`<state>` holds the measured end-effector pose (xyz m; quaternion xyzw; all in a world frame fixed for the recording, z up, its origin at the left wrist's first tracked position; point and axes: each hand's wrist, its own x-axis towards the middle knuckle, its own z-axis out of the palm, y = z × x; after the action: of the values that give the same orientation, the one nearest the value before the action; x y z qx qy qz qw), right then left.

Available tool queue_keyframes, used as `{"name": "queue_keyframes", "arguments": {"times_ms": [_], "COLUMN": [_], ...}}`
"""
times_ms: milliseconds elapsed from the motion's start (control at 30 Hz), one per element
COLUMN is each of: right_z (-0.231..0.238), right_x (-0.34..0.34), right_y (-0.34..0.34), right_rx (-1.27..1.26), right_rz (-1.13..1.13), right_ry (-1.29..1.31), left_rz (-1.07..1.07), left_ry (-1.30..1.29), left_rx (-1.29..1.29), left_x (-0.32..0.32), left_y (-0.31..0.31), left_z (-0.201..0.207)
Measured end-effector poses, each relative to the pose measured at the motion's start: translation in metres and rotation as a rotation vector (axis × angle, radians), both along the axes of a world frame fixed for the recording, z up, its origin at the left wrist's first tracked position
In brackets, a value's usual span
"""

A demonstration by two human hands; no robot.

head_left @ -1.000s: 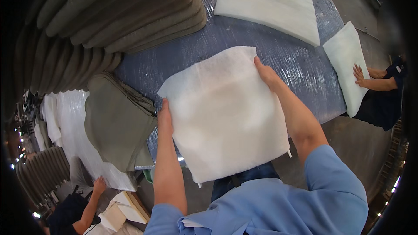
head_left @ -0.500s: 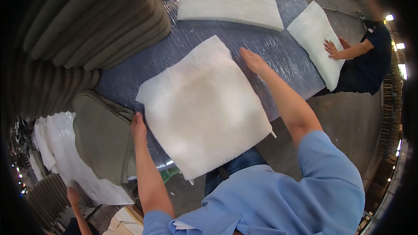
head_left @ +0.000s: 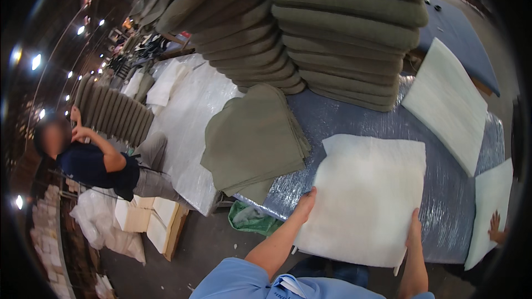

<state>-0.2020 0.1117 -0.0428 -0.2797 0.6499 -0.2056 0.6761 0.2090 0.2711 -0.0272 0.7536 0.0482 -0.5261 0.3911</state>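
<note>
Lamps (head_left: 36,62) shine over the dim left side of the room; a white-covered table (head_left: 191,116) stands there, the dark floor (head_left: 208,254) shows below it, and beside it a blue table (head_left: 443,221) under shiny film runs off to the right. Along the left, a person in a dark shirt (head_left: 97,163) stands before a row of cushions (head_left: 113,108), with a pale bag (head_left: 105,216) and foam blocks (head_left: 136,214) below. Next come a green bag (head_left: 249,218) under the table edge, a pile of grey-green cloth (head_left: 252,147) near the work, and two tall cushion stacks (head_left: 349,39) that block my view behind. Farther right lie a thick pad (head_left: 449,105) and an end pad (head_left: 493,210) with another person's hand (head_left: 494,226) on it. The white sheet (head_left: 363,199) lies at the near edge of the blue table, between the wearer's hands. The left hand (head_left: 306,204) touches its left edge, thumb side up; the right hand (head_left: 413,232) is at its right edge. Whether the fingers of either grasp it, I cannot tell.
</note>
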Motion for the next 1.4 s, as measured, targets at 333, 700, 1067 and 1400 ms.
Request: {"name": "queue_keyframes", "arguments": {"times_ms": [333,700,1067,1400], "right_z": [0.002,-0.001,0.024,0.024], "right_x": [-0.013,-0.029,0.005,-0.061], "right_y": [0.005,0.047,0.079,0.091], "right_rx": [-0.165,-0.025,-0.029,-0.198], "right_rz": [0.247,0.042,-0.003,0.323], "right_ry": [0.37,-0.069,-0.129,0.691], "left_rz": [-0.602,-0.167,0.112,-0.498], "left_ry": [-0.381,0.043,0.166,-0.516], "left_rx": [0.226,0.009,-0.266,0.235], "left_x": [0.026,0.015,0.007,0.021], "left_y": [-0.003,0.064,0.077,0.108], "left_z": [0.021,-0.004,-0.011,0.006]}}
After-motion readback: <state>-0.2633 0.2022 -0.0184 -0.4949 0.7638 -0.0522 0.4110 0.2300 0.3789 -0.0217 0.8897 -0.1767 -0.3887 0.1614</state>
